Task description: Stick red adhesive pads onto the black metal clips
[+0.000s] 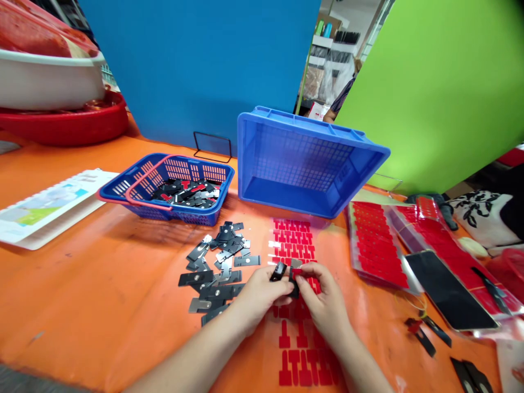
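My left hand [264, 292] is closed on a small black metal plate [293, 288], and another dark piece [279, 271] shows by its fingers. The fingers of my right hand [325, 300] pinch a red sticker [296, 272] against the held plate. Below both hands lies a clear sheet with rows of red T-shaped stickers [293, 238], partly covered by my hands. To the left is a loose pile of black and silver metal plates [216, 292]. The exact fit of sticker on plate is hidden by my fingers.
A blue basket [192, 216] with a pink handle holds more plates, some with red stickers. Behind my hands, a blue crate [286, 194] lies on its side. Red sticker sheets [379, 245] and a black phone [452, 292] lie at right, an open booklet [53, 202] at left.
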The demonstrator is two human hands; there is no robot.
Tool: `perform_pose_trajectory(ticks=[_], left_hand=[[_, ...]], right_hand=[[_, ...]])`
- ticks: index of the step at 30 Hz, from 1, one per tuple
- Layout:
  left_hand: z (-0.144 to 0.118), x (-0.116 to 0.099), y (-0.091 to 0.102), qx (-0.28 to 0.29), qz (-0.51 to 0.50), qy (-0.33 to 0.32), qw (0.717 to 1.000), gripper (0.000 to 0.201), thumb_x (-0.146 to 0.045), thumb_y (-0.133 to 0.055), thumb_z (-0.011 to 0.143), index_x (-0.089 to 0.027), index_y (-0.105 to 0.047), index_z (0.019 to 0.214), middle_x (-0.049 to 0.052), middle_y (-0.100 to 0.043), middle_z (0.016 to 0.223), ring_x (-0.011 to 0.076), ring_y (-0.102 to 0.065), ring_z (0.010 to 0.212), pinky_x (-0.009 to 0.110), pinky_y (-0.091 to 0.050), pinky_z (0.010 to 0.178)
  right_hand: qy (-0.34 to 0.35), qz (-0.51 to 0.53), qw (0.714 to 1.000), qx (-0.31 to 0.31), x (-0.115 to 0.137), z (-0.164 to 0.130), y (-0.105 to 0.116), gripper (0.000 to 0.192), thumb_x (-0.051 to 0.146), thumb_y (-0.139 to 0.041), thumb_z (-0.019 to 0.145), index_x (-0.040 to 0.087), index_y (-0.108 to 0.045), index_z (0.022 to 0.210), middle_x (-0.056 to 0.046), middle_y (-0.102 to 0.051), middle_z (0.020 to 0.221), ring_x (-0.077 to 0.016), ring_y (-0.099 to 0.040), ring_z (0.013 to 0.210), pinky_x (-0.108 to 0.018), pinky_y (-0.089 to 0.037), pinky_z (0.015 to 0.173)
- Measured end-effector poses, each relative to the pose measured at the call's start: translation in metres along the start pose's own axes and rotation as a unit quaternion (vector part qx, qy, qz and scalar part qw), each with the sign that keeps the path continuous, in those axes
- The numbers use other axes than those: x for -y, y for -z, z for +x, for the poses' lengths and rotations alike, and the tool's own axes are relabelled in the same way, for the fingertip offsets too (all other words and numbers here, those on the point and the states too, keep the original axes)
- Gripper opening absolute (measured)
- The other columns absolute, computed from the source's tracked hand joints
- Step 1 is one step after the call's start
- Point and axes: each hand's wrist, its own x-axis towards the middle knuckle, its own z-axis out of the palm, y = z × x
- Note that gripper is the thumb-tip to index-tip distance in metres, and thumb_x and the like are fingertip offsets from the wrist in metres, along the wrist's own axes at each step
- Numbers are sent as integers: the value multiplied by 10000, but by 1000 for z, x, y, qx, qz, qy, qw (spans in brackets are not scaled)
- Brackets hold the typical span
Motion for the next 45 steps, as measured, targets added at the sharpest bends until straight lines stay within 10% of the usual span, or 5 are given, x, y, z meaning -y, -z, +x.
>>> perform_pose_trajectory(ticks=[32,45], left_hand=[[9,9,-1,-27,72,-50,996,162,-270,-620,609,-143,-558,689,-19,-520,627,122,-510,627,240,-418,594],[6,8,-6,-6,57,-26,998,230,-271,-652,581,-162,-452,618,-63,-397,567,83,-442,549,235,-424,542]], right_hand=[[146,-129,979,62,7,0,6,227,146,-452,787,265,-524,967,-45,-579,910,-207,-528,857,-379,-437,752],[-82,75,994,10,2,6,3,88,287,-512,794,203,-527,817,-34,-585,878,-169,-559,819,-308,-453,744]])
